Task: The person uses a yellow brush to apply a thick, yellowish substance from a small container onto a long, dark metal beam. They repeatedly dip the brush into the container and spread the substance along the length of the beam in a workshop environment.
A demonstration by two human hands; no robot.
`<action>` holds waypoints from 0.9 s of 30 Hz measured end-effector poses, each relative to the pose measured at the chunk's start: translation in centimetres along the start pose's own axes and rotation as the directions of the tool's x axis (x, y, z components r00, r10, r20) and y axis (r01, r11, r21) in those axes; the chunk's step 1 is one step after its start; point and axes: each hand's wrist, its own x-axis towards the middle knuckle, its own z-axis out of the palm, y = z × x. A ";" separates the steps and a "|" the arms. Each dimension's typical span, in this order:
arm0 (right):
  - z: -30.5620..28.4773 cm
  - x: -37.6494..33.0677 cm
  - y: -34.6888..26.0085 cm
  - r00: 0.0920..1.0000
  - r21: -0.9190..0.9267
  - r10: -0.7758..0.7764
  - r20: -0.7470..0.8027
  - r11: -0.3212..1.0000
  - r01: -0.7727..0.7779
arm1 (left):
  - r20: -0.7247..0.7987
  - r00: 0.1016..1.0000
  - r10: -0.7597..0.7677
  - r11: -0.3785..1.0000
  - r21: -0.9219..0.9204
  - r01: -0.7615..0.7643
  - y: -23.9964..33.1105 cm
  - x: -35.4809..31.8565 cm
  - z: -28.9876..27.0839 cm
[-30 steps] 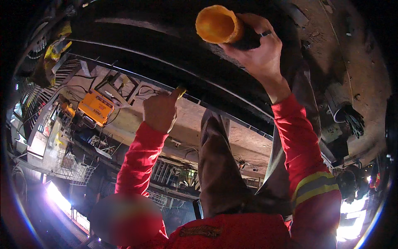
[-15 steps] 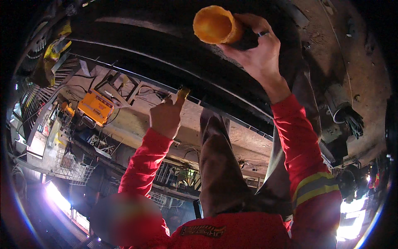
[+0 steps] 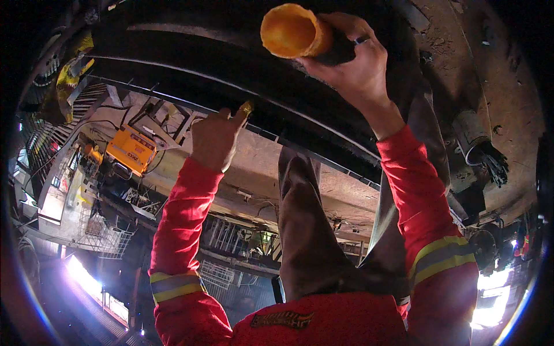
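Under the dark beam [image 3: 242,86], we note our left hand [image 3: 214,138] pinching a small yellow piece [image 3: 247,108] against its edge. Our right hand [image 3: 352,63] grips an orange-ended tool [image 3: 294,32], long axis pointing left; open space lies below.

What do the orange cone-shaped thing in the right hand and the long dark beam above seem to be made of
Orange cone-shaped thing: probably plastic or rubber, matte, with a slightly grainy, scuffed surface and a rolled rim. The right hand grips it where it turns dark. Long dark beam: likely painted or grimy steel; straight hard edges with a dull sheen along them.
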 end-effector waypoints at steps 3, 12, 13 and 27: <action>0.1 -0.1 -0.3 1.000 0.033 0.018 0.013 0.999 -0.019 | 0.058 0.997 0.043 0.998 0.033 -0.045 0.2 0.5 1.2; 0.0 0.0 -0.4 1.000 0.010 0.027 0.000 1.000 -0.027 | 0.034 0.999 -0.023 0.986 0.168 0.017 -1.0 -0.9 -0.4; 0.1 0.0 -0.3 0.999 0.027 0.033 -0.005 0.999 -0.032 | 0.008 0.999 -0.033 0.992 0.118 0.032 -0.9 -1.3 -0.6; 0.2 0.4 -0.2 0.999 0.027 0.035 0.007 0.999 -0.035 | 0.064 0.997 -0.040 0.998 0.044 0.037 -1.3 -0.9 -0.3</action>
